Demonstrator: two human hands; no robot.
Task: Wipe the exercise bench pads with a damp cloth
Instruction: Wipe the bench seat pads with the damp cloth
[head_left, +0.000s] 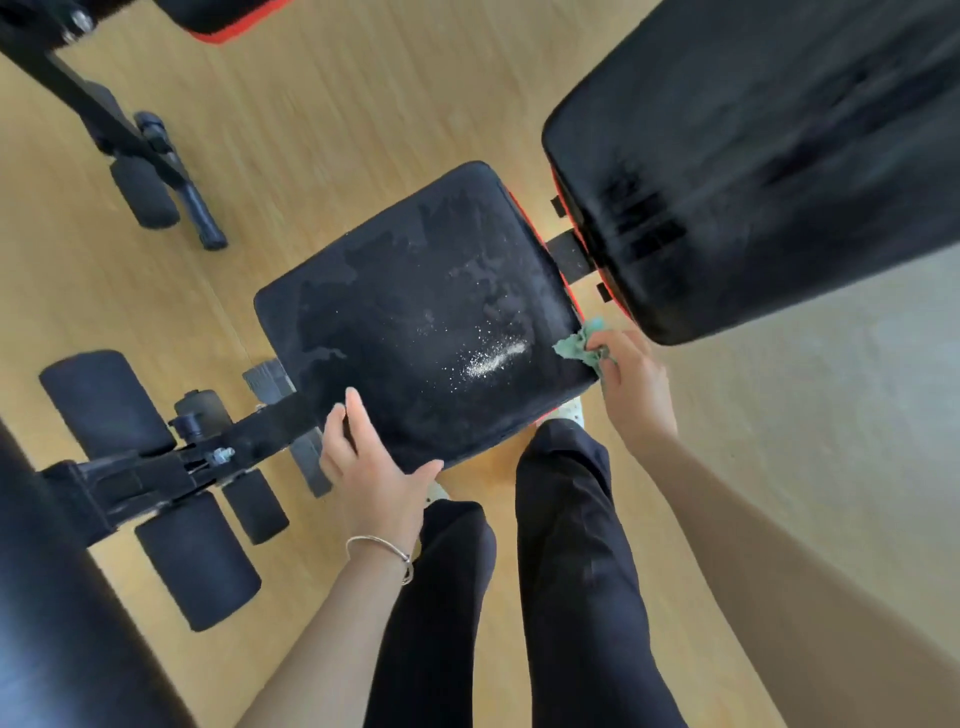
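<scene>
Seat (415, 322): black pad in mid-frame with dull smears across its top, so I judge it part-wiped at best.
Specks (493, 358): a white streak on the seat's right half, near the right edge, with its long axis slanting up toward that edge.
Cloth (574, 345): green and bunched, right at the seat's right edge, touching the corner there.
Right hand (634, 384): off the seat's right edge, fingers curled round the cloth and gripping it.
Left hand (369, 462): flat on the seat's near-left corner, fingers straight, thumb spread along the near edge. It holds nothing and looks to be bracing.
Key relation: the specks lie just left of the cloth hand, inward over the seat. The right hand is much the nearer; the left is well apart across the seat.
Next move, my call: sweep the cloth leftward along the streak so the grit gathers.
Back pad (769, 156): beyond the seat's right end, blurred and streaky. Wiped or not, I cannot tell.
Risk: grit pushed off the seat onto the floor (311, 104).
</scene>
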